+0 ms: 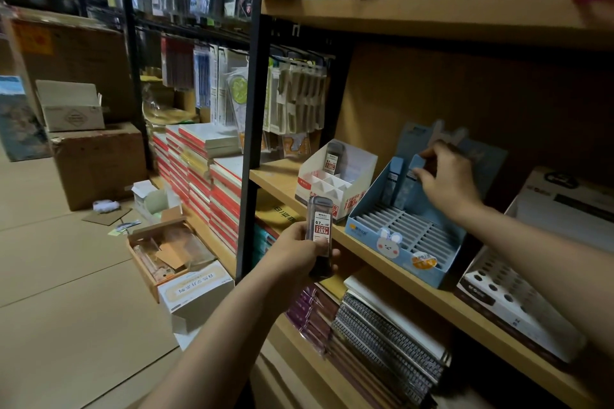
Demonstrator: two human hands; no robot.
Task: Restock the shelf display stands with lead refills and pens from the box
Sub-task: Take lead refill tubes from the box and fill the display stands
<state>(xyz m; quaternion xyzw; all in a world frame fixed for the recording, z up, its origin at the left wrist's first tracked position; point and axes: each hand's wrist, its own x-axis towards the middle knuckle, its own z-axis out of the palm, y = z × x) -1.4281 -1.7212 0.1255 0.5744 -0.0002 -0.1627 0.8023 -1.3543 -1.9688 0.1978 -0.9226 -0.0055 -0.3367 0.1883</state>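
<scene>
- Mid-restock: right hand pinching blue refill at back row of blue stand.
- Left hand clamped on grey refill, below shelf edge.
- Next, likely: seat blue one, then grey into white stand.

Wooden shelf with display stands

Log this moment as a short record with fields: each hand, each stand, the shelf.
left hand: grips a lead case in front of the shelf
right hand: pinches a blue pack at the back of the blue stand
white stand: one lead case standing at the back
blue stand slots: mostly unfilled
</scene>
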